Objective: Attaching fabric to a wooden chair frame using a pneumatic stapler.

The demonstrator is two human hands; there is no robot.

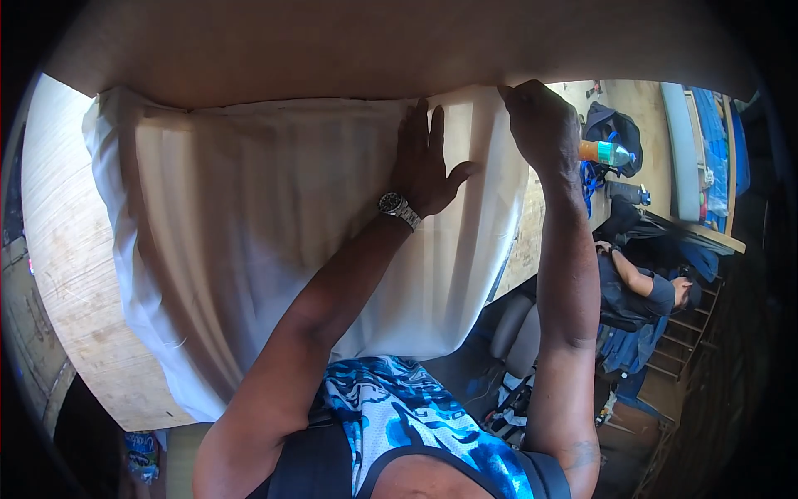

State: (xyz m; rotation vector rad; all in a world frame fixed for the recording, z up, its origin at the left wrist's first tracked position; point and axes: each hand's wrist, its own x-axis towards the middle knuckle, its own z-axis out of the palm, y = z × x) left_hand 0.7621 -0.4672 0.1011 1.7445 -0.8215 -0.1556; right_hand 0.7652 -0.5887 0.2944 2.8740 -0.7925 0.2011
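The left hand (pixel 426 170) lies open, fingers spread, on the white cloth (pixel 299 208) beneath it, seemingly steadying it while the right hand (pixel 542 129), curled tight, grips its edge nearby, perhaps for tautness.

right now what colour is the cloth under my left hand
The cloth is white, best seen in the head view.

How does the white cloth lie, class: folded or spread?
Spread: the white cloth stretches wide, with the left hand laid flat on it.
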